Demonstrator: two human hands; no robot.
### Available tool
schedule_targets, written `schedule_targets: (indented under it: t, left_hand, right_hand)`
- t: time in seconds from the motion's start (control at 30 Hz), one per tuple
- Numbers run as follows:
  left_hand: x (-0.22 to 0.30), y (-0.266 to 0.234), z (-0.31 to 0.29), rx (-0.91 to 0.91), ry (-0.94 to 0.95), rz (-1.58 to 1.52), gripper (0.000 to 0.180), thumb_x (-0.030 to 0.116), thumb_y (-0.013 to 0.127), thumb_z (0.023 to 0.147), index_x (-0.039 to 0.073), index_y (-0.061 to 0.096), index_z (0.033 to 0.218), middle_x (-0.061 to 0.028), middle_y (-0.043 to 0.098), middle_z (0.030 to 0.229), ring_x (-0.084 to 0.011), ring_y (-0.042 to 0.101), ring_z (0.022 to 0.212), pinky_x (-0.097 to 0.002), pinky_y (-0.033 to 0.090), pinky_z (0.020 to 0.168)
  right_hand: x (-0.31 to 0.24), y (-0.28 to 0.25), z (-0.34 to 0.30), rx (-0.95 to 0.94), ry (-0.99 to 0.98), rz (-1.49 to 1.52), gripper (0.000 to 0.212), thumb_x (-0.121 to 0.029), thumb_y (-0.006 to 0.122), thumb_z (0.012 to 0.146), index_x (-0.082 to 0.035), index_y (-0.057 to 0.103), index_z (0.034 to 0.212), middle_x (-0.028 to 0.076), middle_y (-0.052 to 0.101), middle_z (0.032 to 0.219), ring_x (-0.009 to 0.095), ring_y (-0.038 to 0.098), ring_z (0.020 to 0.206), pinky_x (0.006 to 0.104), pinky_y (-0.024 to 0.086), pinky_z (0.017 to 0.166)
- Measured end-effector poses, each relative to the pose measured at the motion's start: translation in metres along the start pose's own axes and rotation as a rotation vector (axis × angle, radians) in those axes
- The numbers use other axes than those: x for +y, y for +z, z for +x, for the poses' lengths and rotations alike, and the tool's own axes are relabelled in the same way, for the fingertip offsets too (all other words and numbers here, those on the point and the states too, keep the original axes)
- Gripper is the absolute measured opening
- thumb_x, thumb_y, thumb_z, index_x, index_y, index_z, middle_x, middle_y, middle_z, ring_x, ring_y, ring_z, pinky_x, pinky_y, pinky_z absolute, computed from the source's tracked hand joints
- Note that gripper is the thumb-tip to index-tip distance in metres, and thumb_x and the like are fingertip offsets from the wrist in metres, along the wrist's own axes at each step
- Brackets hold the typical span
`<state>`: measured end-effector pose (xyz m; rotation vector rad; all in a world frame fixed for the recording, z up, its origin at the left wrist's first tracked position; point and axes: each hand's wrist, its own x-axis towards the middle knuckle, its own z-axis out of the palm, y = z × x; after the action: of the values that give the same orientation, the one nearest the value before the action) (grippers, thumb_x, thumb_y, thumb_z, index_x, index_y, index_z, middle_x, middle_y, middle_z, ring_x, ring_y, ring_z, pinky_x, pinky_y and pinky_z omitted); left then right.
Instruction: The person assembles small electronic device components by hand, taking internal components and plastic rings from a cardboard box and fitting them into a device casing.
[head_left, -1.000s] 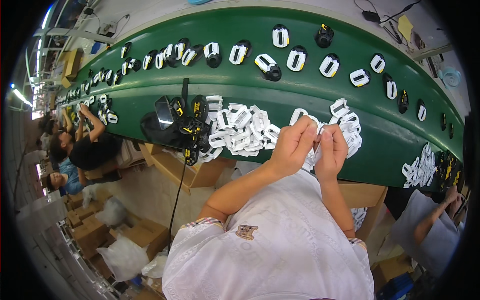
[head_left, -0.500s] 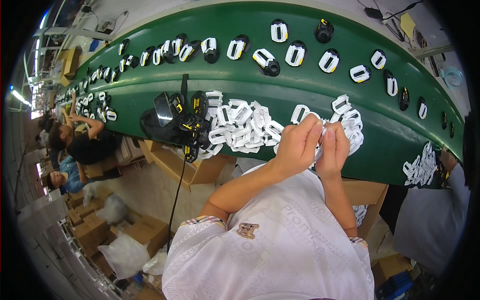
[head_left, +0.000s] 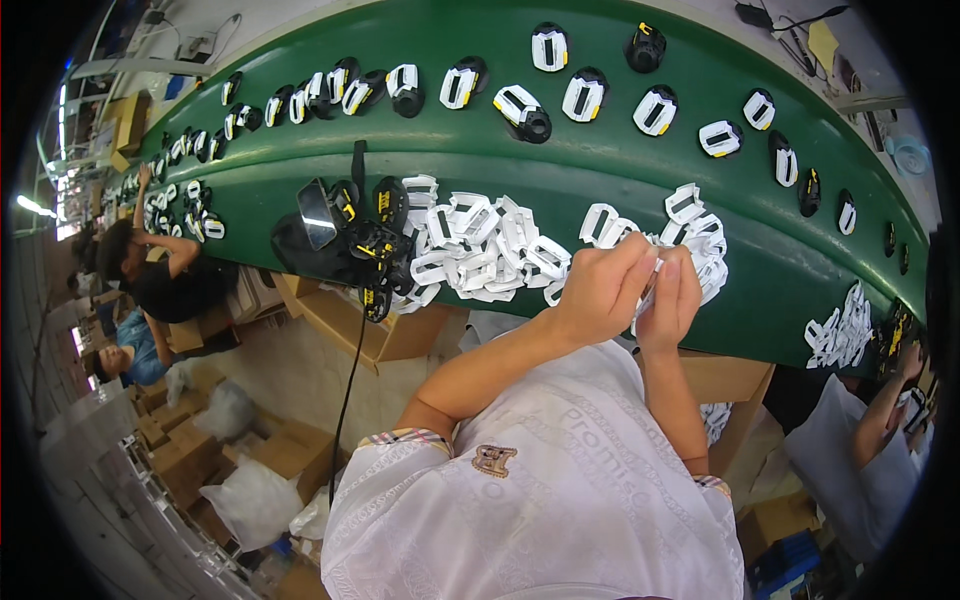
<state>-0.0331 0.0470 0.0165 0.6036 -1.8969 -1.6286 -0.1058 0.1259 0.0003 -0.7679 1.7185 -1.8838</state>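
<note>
Both of my hands meet at the near edge of the green table, closed around a small white plastic frame (head_left: pixel 644 299) that is mostly covered by the fingers. My left hand (head_left: pixel 600 291) pinches it with thumb and forefinger; my right hand (head_left: pixel 671 301) grips the other side, fingertips against the left ones. Loose white plastic frames (head_left: pixel 484 248) lie in a heap left of my hands. A smaller heap of the same white frames (head_left: pixel 706 243) sits just beyond and right of them.
Black-and-yellow housings (head_left: pixel 376 242) and a phone (head_left: pixel 317 212) lie left of the heap. White-and-black assembled units (head_left: pixel 584 95) line the far belt. At right, a co-worker's hand (head_left: pixel 909 361) works beside another white heap (head_left: pixel 842 328). An open carton (head_left: pixel 375 325) stands below the table edge.
My hands stay together around the white frame, with the fingers shifted slightly. The co-worker's arm at right has come further into view, drawn back from the table. The view has shifted a little.
</note>
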Motion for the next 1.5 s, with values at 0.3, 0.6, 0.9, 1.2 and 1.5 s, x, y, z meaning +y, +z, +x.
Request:
schedule_targets:
  t: [0.3, 0.6, 0.9, 1.2, 1.5]
  left_hand:
    - [-0.024, 0.008, 0.033, -0.043, -0.11, -0.056, 0.02, 0.01, 0.042, 0.091, 0.0, 0.048, 0.074, -0.009, 0.047, 0.052, -0.019, 0.048, 0.043, -0.0276, 0.035, 0.043]
    - [-0.06, 0.009, 0.066, 0.0, 0.317, 0.143, 0.016, 0.005, 0.045, 0.088, -0.001, 0.05, 0.074, -0.0099, 0.05, 0.054, -0.0189, 0.05, 0.044, -0.0283, 0.038, 0.042]
    - [-0.057, 0.018, 0.071, 0.114, -0.007, 0.025, 0.017, 0.005, 0.044, 0.088, -0.001, 0.05, 0.074, -0.0068, 0.048, 0.054, -0.0123, 0.044, 0.042, -0.0247, 0.035, 0.04]
    - [-0.045, 0.028, 0.058, 0.092, -0.026, 0.03, 0.018, 0.007, 0.044, 0.089, 0.0, 0.049, 0.074, -0.0061, 0.046, 0.053, -0.0124, 0.044, 0.042, -0.0253, 0.034, 0.04]
    - [-0.035, 0.041, 0.05, 0.001, -0.107, 0.008, 0.02, 0.011, 0.043, 0.091, 0.001, 0.047, 0.075, -0.0103, 0.044, 0.052, -0.0193, 0.044, 0.04, -0.0284, 0.034, 0.04]
  right_hand:
    - [0.021, -0.006, 0.026, 0.066, 0.093, 0.091, 0.029, -0.02, 0.038, 0.094, -0.005, 0.04, 0.07, -0.003, 0.036, 0.06, 0.005, 0.028, 0.056, 0.0217, 0.022, 0.049]
    - [0.045, -0.003, 0.069, 0.067, 0.35, 0.082, 0.03, -0.017, 0.037, 0.094, -0.004, 0.038, 0.068, -0.001, 0.037, 0.059, 0.005, 0.028, 0.054, 0.0227, 0.022, 0.047]
    - [0.042, -0.008, 0.079, -0.034, 0.137, 0.02, 0.03, -0.017, 0.037, 0.094, -0.004, 0.038, 0.067, 0.0, 0.036, 0.056, 0.006, 0.028, 0.053, 0.0236, 0.022, 0.047]
    - [0.03, -0.018, 0.068, -0.041, 0.079, 0.048, 0.03, -0.016, 0.037, 0.094, -0.004, 0.038, 0.067, -0.001, 0.035, 0.056, 0.006, 0.027, 0.052, 0.0243, 0.022, 0.046]
    - [0.022, -0.037, 0.054, -0.033, -0.362, -0.561, 0.029, -0.014, 0.037, 0.092, -0.001, 0.042, 0.066, 0.003, 0.04, 0.05, 0.009, 0.034, 0.043, 0.0265, 0.024, 0.039]
